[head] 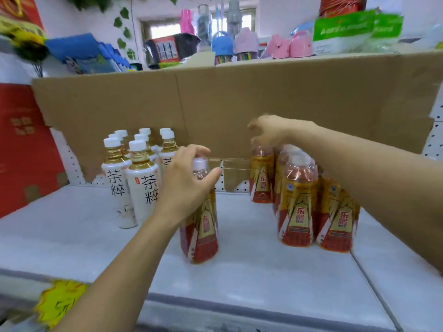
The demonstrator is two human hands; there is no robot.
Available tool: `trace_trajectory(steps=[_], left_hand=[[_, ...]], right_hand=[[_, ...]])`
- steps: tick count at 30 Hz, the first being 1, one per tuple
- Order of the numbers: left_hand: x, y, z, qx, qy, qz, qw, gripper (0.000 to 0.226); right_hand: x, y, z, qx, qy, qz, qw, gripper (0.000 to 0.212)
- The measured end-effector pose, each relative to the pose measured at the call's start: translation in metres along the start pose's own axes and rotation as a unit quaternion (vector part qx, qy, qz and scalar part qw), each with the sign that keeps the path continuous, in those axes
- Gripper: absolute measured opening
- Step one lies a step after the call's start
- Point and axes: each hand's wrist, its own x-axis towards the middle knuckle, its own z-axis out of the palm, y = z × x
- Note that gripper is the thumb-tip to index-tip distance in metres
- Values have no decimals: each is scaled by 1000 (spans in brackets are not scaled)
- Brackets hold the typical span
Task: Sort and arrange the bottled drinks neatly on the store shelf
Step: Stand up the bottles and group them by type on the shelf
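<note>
Head view: in front of the big cardboard sheet (239, 104), the left hand (189, 178) wraps its fingers round the top of one red-and-gold drink bottle (201, 231) standing alone on the white shelf (251, 271). Near the cardboard's right part, the right hand (271, 133) curls its fingers over the back bottle (261, 178) of the red-and-gold bunch (297, 200), too blurry to tell if it holds it. White tea bottles (141, 183) stand by the cardboard's left end.
</note>
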Motion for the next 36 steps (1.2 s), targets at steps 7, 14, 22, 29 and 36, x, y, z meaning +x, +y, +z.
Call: trace_trajectory(steps=[7,14,22,29,36], left_hand=[[8,-12,1,-32,-27,-7,999,25],[-8,-16,-7,-127,-19,-12,992,39],[-46,-32,-12,-212,-106,-145,961,77],[-70,-32,-15,-142,-214,-204,945,107],[-90,29,40,-209,-271,-154,927,74]], right_hand=[[52,-1,9,-29,-110,101,988,44],[2,-43,15,-82,-66,-26,994,35],[-92,-46,-15,23,-70,-96,993,31],[-166,-10,-37,23,-88,-65,994,19],[-219,45,-16,126,49,-4,991,46]])
